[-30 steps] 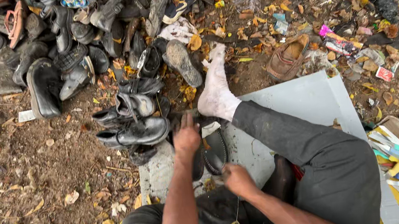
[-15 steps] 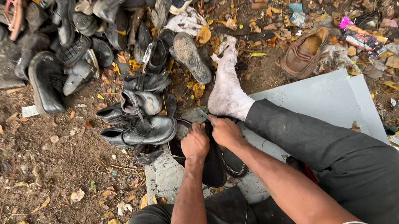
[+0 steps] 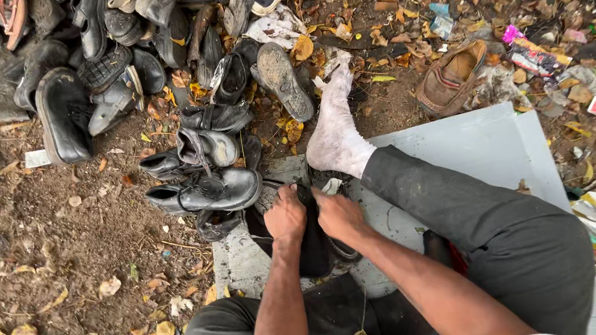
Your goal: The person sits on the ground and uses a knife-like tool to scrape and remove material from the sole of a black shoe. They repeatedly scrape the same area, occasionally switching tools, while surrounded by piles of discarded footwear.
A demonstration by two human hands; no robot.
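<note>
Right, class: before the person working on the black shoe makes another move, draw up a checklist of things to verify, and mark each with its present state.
1. Both hands on the black shoe: ok; left hand and right hand grip its top end.
2. Shoe resting on the pale board: ok.
3. Socked foot apart from the hands: ok; it lies stretched out beyond them.
4. Polished black shoes beside the left hand, apart from it: ok.
5. Shoe's sole and condition: cannot tell; hidden under the hands.
</note>
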